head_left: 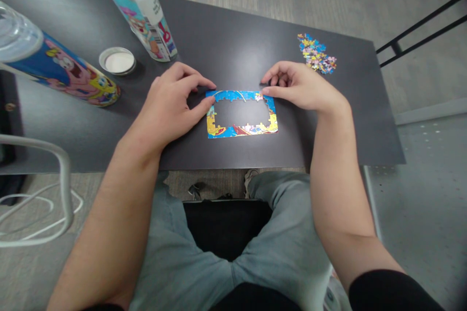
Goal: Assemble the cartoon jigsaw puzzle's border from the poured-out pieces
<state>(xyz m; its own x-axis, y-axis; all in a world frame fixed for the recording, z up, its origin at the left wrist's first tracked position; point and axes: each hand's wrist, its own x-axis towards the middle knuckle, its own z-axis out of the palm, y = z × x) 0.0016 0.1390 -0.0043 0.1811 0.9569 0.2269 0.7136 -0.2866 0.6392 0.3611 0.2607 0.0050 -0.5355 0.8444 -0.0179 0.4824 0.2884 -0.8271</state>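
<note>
A rectangular jigsaw puzzle border lies flat on the dark table, its pieces joined into a ring around bare tabletop. Blue runs along its top, with yellow and red parts lower down. My left hand rests at the upper left corner, thumb on the border and index finger just beyond it, fingers apart. At the upper right corner is my right hand; its thumb tip touches or nearly touches the border, with the index finger held apart from the thumb and the other fingers curled. Neither hand visibly holds a piece. Loose puzzle pieces lie heaped beyond my right hand.
On the left of the dark table stand two clear-topped cartoon-printed canisters, one nearer and one farther. A round lid lies between them. A white tubular frame is at lower left. The table's near edge runs above my lap.
</note>
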